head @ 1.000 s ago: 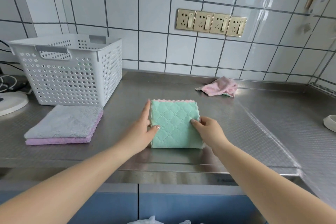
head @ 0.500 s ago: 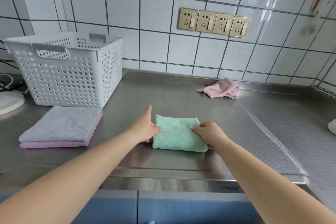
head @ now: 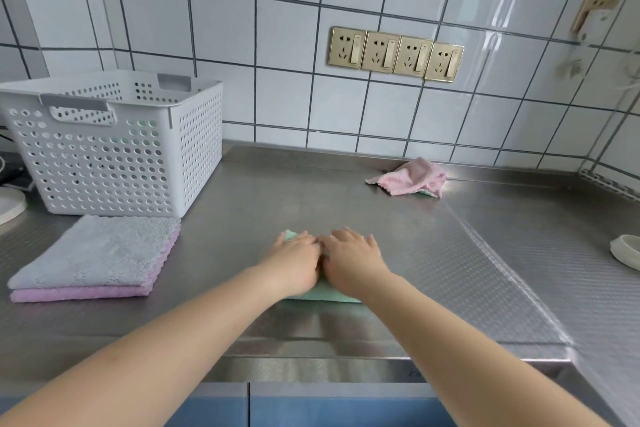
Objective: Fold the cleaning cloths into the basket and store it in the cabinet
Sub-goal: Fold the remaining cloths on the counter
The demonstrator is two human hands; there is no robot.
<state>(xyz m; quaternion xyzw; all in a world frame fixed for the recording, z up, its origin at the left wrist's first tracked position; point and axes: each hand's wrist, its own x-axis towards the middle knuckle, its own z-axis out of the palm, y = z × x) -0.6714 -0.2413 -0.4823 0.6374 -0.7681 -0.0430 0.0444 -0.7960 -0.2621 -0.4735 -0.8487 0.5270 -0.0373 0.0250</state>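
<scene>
Head view recorded both hands flat on the folded green cloth (head: 322,294) near the front edge of the steel worktop (head: 450,288). Left hand (head: 298,263) and right hand (head: 353,262) lay side by side, touching or nearly so, fingers (head: 349,237) extended and together, pressing down on the cloth rather than gripping it; only a far corner and the near edge of the cloth showed around them. White perforated basket (head: 110,149) stood at the back left, with something pale green faintly visible through its holes — contents otherwise not readable. Just in front of it, a grey cloth (head: 97,250) sat folded on a lilac cloth (head: 79,294), stack not yet in the basket. Pink cloth (head: 410,177) lay crumpled near the tiled wall, well apart from the hands, not yet folded. Judgement: step in hand was flattening the green fold; roughly midway through the task. Risks noted: the plush cloth could spring open once pressure came off, or slide on the smooth steel if pushed forward instead of straight down — skewing the fold. Lifting it one-handed by a single layer would likely undo it. Stack beside the basket could topple if carried carelessly.
</scene>
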